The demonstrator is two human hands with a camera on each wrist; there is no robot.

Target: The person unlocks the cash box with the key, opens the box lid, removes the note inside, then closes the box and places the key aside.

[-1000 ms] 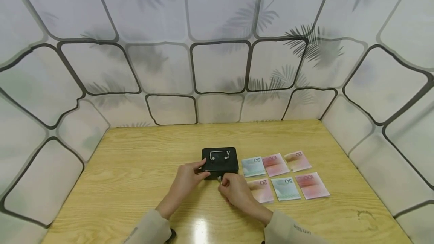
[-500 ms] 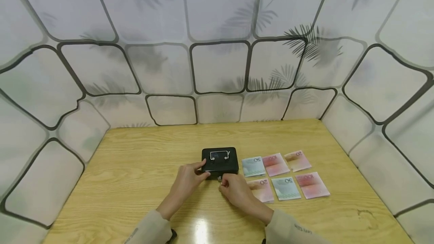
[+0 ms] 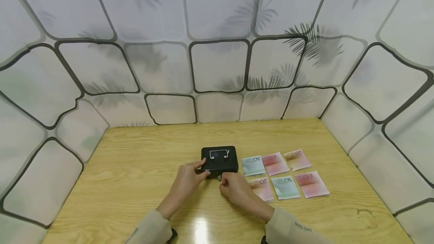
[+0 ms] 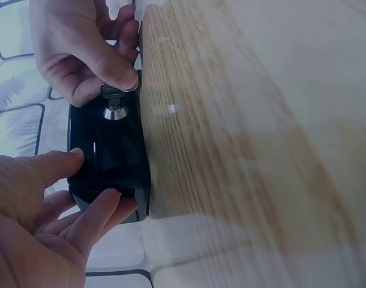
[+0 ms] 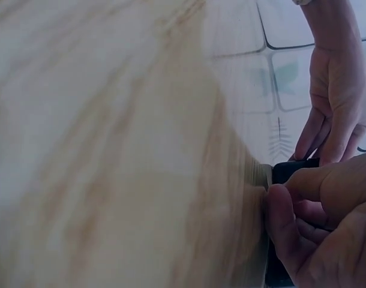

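Note:
A small black cash box (image 3: 220, 165) with a wire carrying handle (image 3: 219, 154) on its closed lid sits on the wooden table. My left hand (image 3: 185, 180) holds its left end, thumb and fingers spread over the near corner. At the front face, my right hand (image 3: 236, 190) pinches a key (image 4: 113, 91) that stands in the silver lock (image 4: 116, 112), as the left wrist view shows. In the right wrist view the right-hand fingers (image 5: 282, 216) hide the key and most of the box.
Right of the box lie folded banknotes in two rows: a blue-green 50 (image 3: 253, 166), a red 100 (image 3: 275, 163) and a 20 (image 3: 297, 160) behind, with a 20 (image 3: 262, 189), a 50 (image 3: 285, 188) and a 100 (image 3: 311, 184) in front. Patterned cloth walls (image 3: 217, 108) enclose the table (image 3: 142, 161).

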